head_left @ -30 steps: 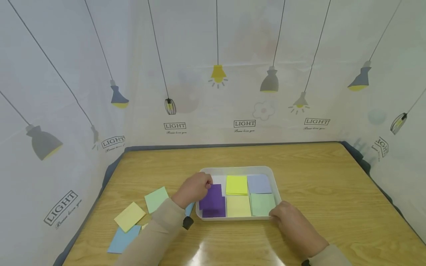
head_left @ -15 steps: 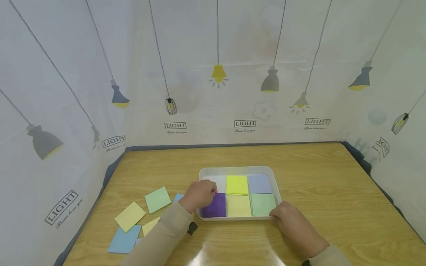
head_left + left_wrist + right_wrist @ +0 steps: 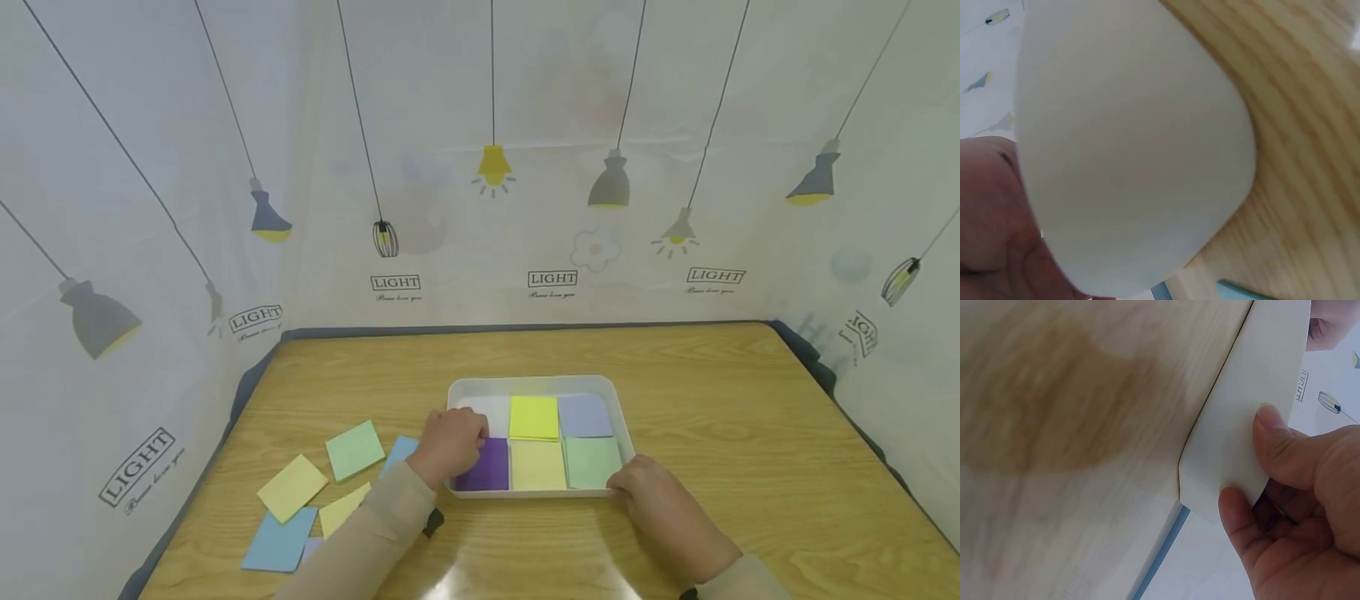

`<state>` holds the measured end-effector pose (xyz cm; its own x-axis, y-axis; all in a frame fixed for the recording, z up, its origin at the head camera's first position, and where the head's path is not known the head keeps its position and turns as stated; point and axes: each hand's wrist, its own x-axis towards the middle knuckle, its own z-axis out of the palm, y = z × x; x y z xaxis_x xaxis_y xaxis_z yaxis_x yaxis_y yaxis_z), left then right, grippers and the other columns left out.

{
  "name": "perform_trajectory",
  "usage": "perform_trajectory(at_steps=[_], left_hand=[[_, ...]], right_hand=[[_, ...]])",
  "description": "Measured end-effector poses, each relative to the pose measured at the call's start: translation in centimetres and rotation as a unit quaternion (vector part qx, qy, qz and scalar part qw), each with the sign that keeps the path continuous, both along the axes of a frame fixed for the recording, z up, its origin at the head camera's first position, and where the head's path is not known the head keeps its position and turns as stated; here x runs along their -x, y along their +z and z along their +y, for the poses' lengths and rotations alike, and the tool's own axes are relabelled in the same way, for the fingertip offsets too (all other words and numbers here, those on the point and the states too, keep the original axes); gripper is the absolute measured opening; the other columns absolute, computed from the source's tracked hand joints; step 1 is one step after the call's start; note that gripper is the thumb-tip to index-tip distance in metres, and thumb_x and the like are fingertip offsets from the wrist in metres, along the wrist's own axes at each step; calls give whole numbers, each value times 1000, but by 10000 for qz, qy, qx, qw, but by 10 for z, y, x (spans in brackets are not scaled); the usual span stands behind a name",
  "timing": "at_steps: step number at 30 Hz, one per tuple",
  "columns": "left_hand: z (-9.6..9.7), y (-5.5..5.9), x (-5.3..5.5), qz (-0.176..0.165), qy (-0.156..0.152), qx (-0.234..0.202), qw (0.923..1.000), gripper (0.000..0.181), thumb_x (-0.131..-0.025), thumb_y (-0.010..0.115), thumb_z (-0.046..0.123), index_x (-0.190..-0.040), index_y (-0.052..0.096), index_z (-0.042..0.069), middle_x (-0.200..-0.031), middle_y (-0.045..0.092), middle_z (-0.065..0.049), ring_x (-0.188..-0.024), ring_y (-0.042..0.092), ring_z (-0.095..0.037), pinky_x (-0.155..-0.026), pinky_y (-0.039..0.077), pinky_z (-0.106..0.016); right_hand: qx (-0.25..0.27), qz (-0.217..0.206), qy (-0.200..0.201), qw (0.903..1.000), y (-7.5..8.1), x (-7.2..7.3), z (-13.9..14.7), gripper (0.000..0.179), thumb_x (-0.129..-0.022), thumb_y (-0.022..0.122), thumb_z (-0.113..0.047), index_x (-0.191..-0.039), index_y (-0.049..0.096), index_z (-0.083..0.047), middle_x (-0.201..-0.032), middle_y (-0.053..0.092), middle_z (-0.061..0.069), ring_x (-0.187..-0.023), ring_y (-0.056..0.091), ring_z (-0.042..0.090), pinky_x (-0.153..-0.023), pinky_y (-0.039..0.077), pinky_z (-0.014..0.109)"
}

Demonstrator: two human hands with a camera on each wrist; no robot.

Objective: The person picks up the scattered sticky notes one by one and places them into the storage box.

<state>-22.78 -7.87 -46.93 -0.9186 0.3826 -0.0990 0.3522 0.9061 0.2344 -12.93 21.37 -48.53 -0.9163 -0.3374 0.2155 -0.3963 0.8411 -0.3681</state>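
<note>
A white rectangular tray (image 3: 555, 386) lies on the table, holding square sticky notes in a grid. My left hand (image 3: 452, 443) is over its left end, fingers curled down at the purple sticky notes (image 3: 489, 467) in the front left corner; its fingertips are hidden behind the hand, and the tray wall covers most of the left wrist view. Beside the purple lie pale yellow notes (image 3: 538, 466) and green notes (image 3: 594, 462). Behind are bright yellow notes (image 3: 534, 417) and lavender notes (image 3: 585, 415). My right hand (image 3: 1307, 494) grips the tray's front right corner, thumb on the outer wall.
Loose sticky notes are scattered left of the tray: a green one (image 3: 355, 451), a yellow one (image 3: 293, 488), a blue one (image 3: 281, 540), another blue (image 3: 401, 451) partly behind my left arm, and a lavender scrap (image 3: 311, 547). A printed curtain (image 3: 465, 300) surrounds the wooden table (image 3: 712, 400).
My left hand has brought the upper purple note right and toward me, so the offset purple pieces now look like one square. My right hand has stayed at the tray corner.
</note>
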Motion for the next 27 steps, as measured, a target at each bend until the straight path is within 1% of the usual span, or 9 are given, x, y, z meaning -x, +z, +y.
perform_trajectory(at_steps=[4, 9, 16, 23, 27], left_hand=[[2, -5, 0, 48, 42, 271, 9996, 5, -94, 69, 19, -90, 71, 20, -87, 65, 5, -84, 60, -17, -88, 41, -43], [5, -8, -1, 166, 108, 593, 9980, 4, -94, 69, 20, -90, 71, 21, -86, 65, 5, -82, 59, -16, -89, 41, -43], [5, -11, -2, 360, 80, 637, 9973, 4, -94, 69, 22, -90, 70, 21, -86, 65, 5, -79, 57, -17, -83, 39, -39], [3, -13, -2, 394, 82, 689, 9968, 5, -96, 68, 26, -94, 70, 22, -88, 65, 4, -83, 58, -19, -84, 41, -40], [3, -11, -3, 445, 104, 633, 9969, 6, -96, 67, 27, -97, 70, 22, -91, 66, 4, -87, 58, -19, -84, 43, -40]], right_hand=[[11, 51, 75, 10000, -1, -1, 0, 10, -87, 75, -5, -81, 75, -13, -78, 65, -8, -77, 55, 3, -67, 54, 22], [43, 37, 71, 10000, -1, -1, -1, 9, -87, 74, -5, -81, 76, -12, -79, 67, -7, -77, 56, 4, -67, 55, 22], [184, -357, -164, 9991, 2, -1, -2, 10, -89, 73, -6, -82, 77, -12, -80, 67, -6, -79, 57, 4, -69, 55, 23], [183, -487, -269, 9983, 3, -1, -3, 9, -89, 73, -7, -83, 77, -13, -79, 65, -7, -78, 55, 4, -69, 54, 23], [153, -458, -282, 9984, 4, 0, -4, 9, -88, 73, -8, -82, 77, -13, -78, 65, -7, -77, 54, 3, -69, 54, 23]])
